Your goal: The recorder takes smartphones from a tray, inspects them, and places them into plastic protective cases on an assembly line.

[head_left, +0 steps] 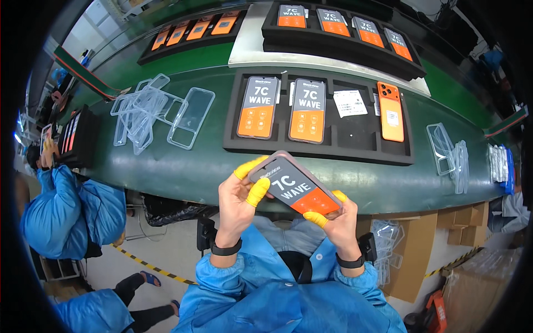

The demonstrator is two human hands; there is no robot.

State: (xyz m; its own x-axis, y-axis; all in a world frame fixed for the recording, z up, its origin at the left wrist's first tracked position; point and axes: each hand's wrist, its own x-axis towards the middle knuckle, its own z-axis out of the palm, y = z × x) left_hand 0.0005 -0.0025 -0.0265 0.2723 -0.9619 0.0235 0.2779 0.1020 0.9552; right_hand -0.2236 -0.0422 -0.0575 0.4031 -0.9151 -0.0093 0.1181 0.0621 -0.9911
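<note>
The left hand (236, 197) pinches the upper-left end of a phone (297, 187) with thumb and fingers; the right hand (341, 219) pinches the lower-right end. The phone's long axis slants down to the right, grey end toward upper left, screen facing up. It is before the tray (361, 154). Clear cases (141, 114) lie left on the table (166, 175).

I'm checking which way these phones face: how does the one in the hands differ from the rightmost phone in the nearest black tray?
The held phone shows its grey-and-orange front, while the rightmost phone shows its orange back with camera lenses. The held phone tilts between the left hand and right hand; the rightmost phone rests in the black tray. Both show orange.
</note>
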